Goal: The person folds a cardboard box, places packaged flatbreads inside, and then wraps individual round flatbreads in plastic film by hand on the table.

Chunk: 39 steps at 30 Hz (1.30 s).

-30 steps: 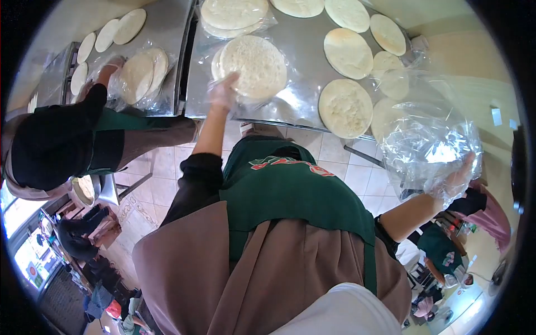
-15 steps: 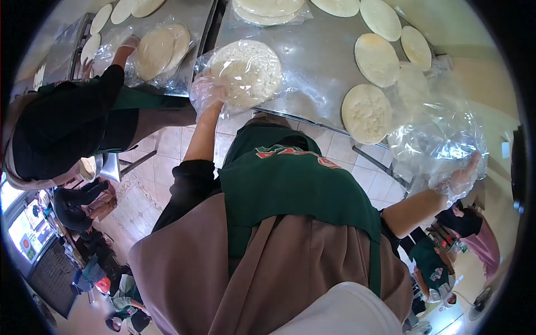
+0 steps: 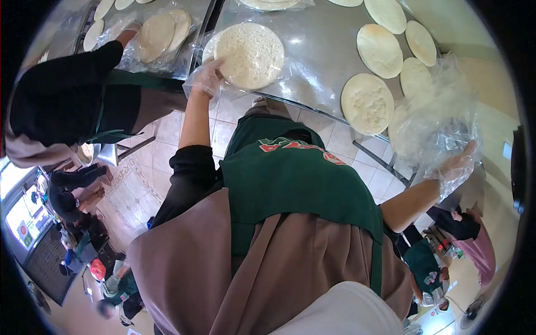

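Observation:
My left hand (image 3: 207, 79), in a clear plastic glove, grips the lower left edge of a round pale flatbread (image 3: 251, 56) with a pitted top. Part of another flatbread (image 3: 209, 49) shows behind its left side. Clear plastic film lies around them on the metal table (image 3: 318, 61). Off the table's right end, my gloved right hand (image 3: 460, 162) is closed on a crumpled clear plastic bag (image 3: 446, 131). That bag partly covers a flatbread (image 3: 399, 131) at the table's edge. How the right fingertips sit is blurred by the plastic.
Several flatbreads (image 3: 379, 50) lie at the table's right, and bagged ones (image 3: 271, 4) at the far edge. A co-worker's gloved hand (image 3: 129, 30) is by bagged flatbreads (image 3: 162, 34) on the left table. A wall (image 3: 491, 89) stands at right. Other people are behind.
The flatbread at my left hand now shows its pitted top more plainly, with another visible behind it. My right hand and the crumpled bag have shifted slightly left and up.

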### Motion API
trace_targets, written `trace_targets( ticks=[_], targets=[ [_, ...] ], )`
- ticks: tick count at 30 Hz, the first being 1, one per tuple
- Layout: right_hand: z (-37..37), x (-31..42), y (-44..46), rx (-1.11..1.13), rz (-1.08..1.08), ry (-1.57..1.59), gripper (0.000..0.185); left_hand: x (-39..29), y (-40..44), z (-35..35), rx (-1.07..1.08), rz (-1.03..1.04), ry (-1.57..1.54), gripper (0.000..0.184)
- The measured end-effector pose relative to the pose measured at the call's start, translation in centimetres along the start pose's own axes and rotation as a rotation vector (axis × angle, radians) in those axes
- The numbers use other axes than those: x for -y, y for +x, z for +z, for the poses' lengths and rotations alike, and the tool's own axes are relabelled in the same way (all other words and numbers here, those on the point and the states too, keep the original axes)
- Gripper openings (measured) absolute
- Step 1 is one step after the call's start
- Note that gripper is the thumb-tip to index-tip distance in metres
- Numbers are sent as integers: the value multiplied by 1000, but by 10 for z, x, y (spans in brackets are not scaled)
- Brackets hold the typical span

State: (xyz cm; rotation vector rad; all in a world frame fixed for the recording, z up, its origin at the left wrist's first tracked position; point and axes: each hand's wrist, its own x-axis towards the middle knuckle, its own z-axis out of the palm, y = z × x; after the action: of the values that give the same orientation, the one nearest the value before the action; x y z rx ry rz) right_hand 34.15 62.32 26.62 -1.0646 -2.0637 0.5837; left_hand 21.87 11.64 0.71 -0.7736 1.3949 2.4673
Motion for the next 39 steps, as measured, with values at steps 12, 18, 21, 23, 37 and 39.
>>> trace_targets(
  ticks=[12,18,21,23,37,39],
  targets=[
    [44,-22,8,-36,-1076,101,33,-26,-40,67,362,387,568,51],
    [51,57,-32,318,-540,268,35,-46,-64,114,737,419,621,39],
    [88,36,-17,575,-704,430,40,-53,-91,145,921,349,666,35],
    [83,55,-39,772,-552,509,42,-60,-119,172,940,357,689,33],
    [81,24,-76,1018,-659,284,43,-51,-135,239,992,513,767,28],
    [58,32,-85,1104,-429,441,40,-47,-136,242,1015,547,738,28]
  ],
)
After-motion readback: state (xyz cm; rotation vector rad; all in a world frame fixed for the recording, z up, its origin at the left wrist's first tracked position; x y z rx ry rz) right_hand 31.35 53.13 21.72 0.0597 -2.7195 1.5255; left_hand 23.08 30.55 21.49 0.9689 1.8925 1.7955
